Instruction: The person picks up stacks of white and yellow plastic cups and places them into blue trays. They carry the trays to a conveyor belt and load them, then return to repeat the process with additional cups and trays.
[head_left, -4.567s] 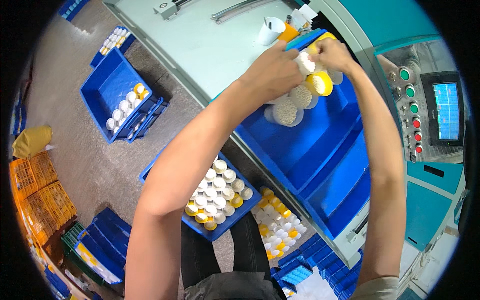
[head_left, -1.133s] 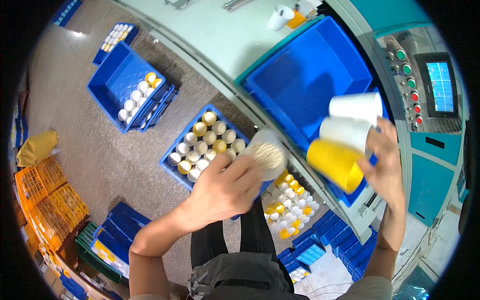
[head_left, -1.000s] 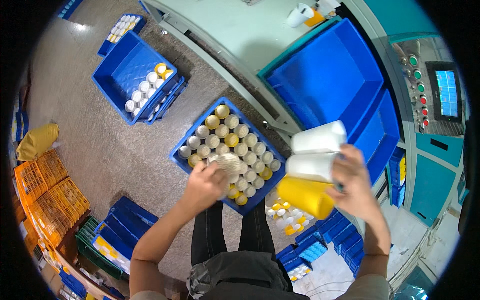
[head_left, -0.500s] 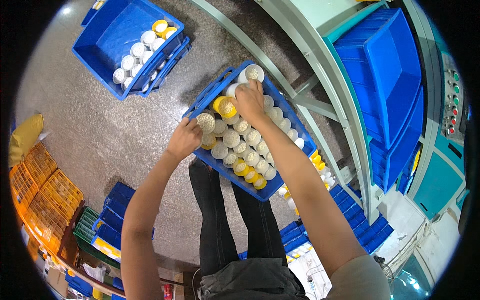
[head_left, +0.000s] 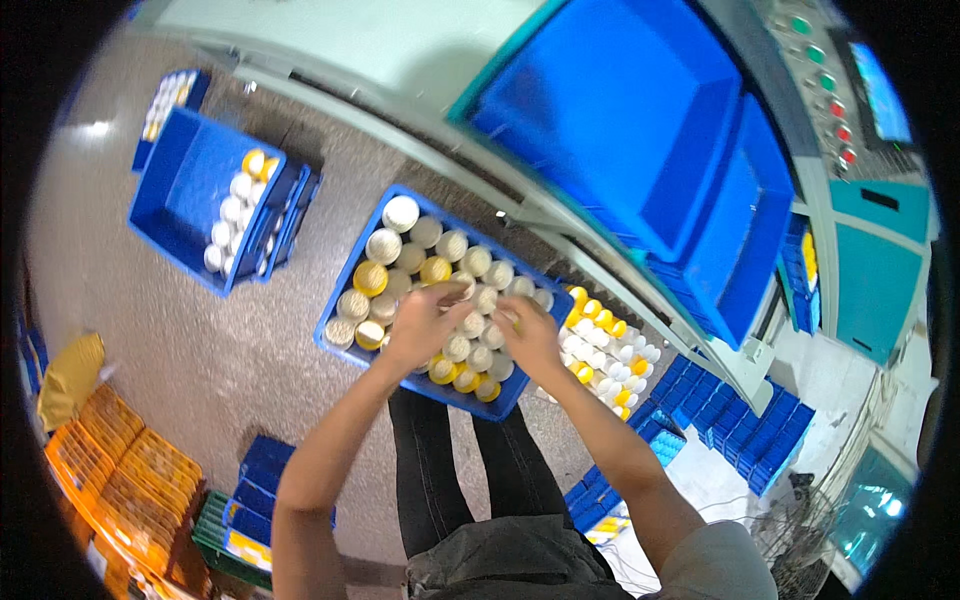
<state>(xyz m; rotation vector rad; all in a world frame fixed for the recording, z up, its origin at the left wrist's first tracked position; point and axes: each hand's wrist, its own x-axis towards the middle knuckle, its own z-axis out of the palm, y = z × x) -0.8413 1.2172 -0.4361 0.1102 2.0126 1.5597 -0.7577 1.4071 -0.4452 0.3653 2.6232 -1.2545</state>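
A blue crate [head_left: 345,283] in front of my legs is packed with upright round cups. Most cups are white, like the one in the far left corner [head_left: 400,213]; a few, such as the yellow cup [head_left: 370,278], are coloured. Many hold pale, grainy contents. My left hand [head_left: 428,322] hovers over the middle cups, its thumb and fingers apart and slightly blurred. Just right of it, my right hand [head_left: 532,335] reaches over the cups near the crate's right side, fingers bent but apart. Neither hand visibly holds a cup, and both hide some cups beneath them.
Another blue crate [head_left: 165,190] with cups along one side stands at far left. Large blue bins [head_left: 610,110] rest on a machine frame at upper right, beside a button panel [head_left: 825,85]. More white and yellow cups [head_left: 605,345] lie right of my crate. Orange crates [head_left: 130,470] stand lower left.
My left hand has left the crate's left edge and moved right over the middle. My right hand has let go at the far cups and come nearer. The view has turned.
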